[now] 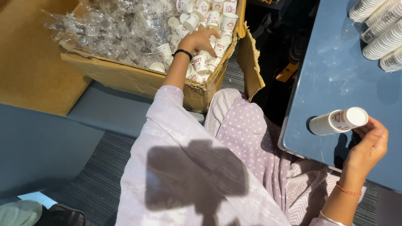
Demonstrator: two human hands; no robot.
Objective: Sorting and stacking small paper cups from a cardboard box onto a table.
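Paper cups point(201, 25) fill the cardboard box point(125, 79) at eleven o'clock; the left hand point(201, 39) closes on one. The right hand point(368, 146), at three o'clock, clamps a stack of cups point(337, 121).

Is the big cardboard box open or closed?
Open. The cardboard box has its flaps folded out, loose paper cups show inside, and the left hand reaches in.

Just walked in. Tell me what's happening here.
A seated person reaches their left hand into a torn cardboard box full of loose white paper cups and crumpled clear plastic wrap. Their right hand holds a nested stack of cups lying sideways on a blue table. More cup stacks lie at the table's far corner.
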